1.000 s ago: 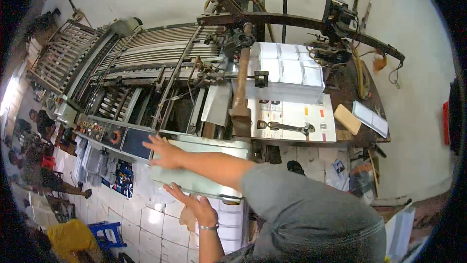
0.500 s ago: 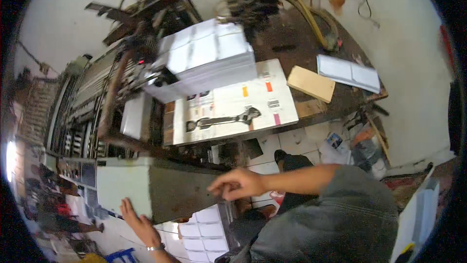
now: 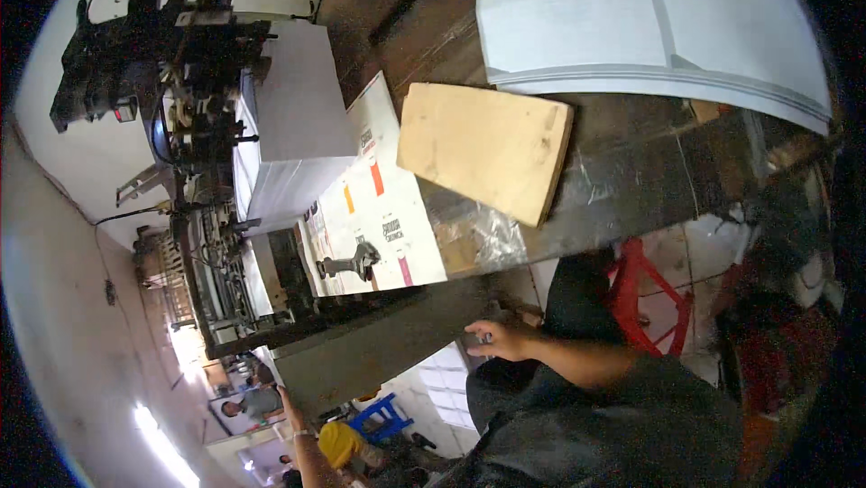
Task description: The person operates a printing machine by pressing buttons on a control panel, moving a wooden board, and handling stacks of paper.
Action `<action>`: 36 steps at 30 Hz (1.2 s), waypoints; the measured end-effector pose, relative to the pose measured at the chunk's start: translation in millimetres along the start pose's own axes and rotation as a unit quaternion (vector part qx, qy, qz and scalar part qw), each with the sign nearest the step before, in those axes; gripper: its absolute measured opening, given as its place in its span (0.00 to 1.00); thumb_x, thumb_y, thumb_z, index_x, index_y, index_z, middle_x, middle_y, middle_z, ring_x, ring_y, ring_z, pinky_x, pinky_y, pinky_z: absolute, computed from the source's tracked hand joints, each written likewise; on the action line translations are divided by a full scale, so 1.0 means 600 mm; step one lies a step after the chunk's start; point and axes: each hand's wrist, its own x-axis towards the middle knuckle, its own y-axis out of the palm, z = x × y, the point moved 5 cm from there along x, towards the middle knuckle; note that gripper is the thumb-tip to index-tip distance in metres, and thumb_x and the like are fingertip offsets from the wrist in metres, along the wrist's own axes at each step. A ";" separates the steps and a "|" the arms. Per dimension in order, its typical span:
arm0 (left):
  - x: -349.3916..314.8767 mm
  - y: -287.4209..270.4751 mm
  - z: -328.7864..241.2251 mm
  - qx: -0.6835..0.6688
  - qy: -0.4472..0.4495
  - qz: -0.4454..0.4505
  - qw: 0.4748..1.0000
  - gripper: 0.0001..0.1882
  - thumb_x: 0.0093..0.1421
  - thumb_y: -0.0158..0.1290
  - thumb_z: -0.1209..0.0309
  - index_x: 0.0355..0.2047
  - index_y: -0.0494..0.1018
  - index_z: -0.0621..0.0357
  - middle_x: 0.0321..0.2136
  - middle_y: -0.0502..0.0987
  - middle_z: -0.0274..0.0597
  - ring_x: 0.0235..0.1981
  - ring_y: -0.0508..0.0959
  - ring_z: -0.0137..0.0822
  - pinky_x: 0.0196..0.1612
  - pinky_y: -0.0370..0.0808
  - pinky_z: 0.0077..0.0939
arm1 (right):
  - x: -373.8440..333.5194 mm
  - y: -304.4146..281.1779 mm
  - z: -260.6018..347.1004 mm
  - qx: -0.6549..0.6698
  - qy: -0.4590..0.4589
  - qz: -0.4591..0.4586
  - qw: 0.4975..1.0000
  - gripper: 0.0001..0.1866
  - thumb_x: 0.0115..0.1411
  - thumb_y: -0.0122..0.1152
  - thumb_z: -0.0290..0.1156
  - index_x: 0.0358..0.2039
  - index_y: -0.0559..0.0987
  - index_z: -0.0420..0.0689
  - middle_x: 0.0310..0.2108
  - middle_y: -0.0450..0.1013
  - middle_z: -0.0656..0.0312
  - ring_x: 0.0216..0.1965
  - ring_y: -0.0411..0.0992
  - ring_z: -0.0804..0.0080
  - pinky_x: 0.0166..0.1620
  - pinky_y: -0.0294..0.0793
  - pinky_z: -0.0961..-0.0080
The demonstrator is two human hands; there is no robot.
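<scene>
My left hand reaches to the corner of the machine's grey panel, its fingers stretched out along the edge and holding nothing. My right hand hovers near the other end of that panel, above stacked printed sheets; its fingers are loosely bent and apart, with nothing visible in them. On the table, an adjustable wrench lies on a white printed board. A tall stack of white paper rises behind it, partly covered by the machine's dark metal head.
A tan block and wide printed sheets lie on the dark tabletop. On the floor stand a red stool and a blue stool. Other people are farther off at lower left.
My view has turned and come closer to the tabletop, so the tan block and sheets look larger. The red stool has come into view. Both hands stay near the grey panel.
</scene>
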 end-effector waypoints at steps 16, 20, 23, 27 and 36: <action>-0.055 -0.013 -0.032 0.313 0.015 -0.218 0.924 0.47 0.65 0.47 0.40 0.71 0.52 0.63 0.71 0.54 0.57 0.73 0.51 0.52 0.73 0.48 0.37 | -0.012 -0.057 0.066 0.088 0.109 0.027 0.990 0.25 0.65 0.59 0.28 0.63 0.70 0.41 0.51 0.73 0.56 0.51 0.73 0.67 0.54 0.74 0.71; -0.116 0.024 -0.064 0.439 0.035 -0.213 0.872 0.56 0.56 0.52 0.31 0.71 0.52 0.63 0.70 0.54 0.63 0.73 0.51 0.57 0.73 0.40 0.58 | -0.014 -0.044 -0.006 -0.047 0.089 0.046 0.994 0.22 0.64 0.60 0.29 0.57 0.72 0.34 0.45 0.75 0.57 0.41 0.75 0.73 0.41 0.78 0.76; -0.141 0.021 -0.050 0.397 0.114 -0.195 0.890 0.61 0.52 0.53 0.29 0.71 0.52 0.64 0.69 0.55 0.64 0.72 0.52 0.59 0.73 0.41 0.58 | 0.006 0.047 0.084 -0.110 0.143 0.119 0.976 0.22 0.60 0.67 0.32 0.52 0.77 0.37 0.40 0.78 0.59 0.39 0.76 0.73 0.46 0.75 0.76; -0.134 0.037 -0.068 0.298 0.224 -0.187 0.909 0.60 0.54 0.53 0.29 0.69 0.52 0.68 0.69 0.54 0.68 0.71 0.53 0.64 0.73 0.44 0.56 | 0.114 0.290 0.355 -0.353 -0.179 0.203 0.896 0.21 0.56 0.71 0.39 0.44 0.82 0.37 0.31 0.78 0.57 0.30 0.76 0.71 0.32 0.75 0.74; -0.115 0.017 -0.036 0.188 0.287 -0.104 0.934 0.53 0.58 0.54 0.39 0.69 0.52 0.69 0.69 0.56 0.63 0.72 0.51 0.59 0.73 0.44 0.54 | 0.391 0.796 0.493 -0.491 -0.316 0.287 0.760 0.25 0.56 0.68 0.39 0.51 0.79 0.40 0.40 0.78 0.53 0.41 0.76 0.62 0.45 0.73 0.68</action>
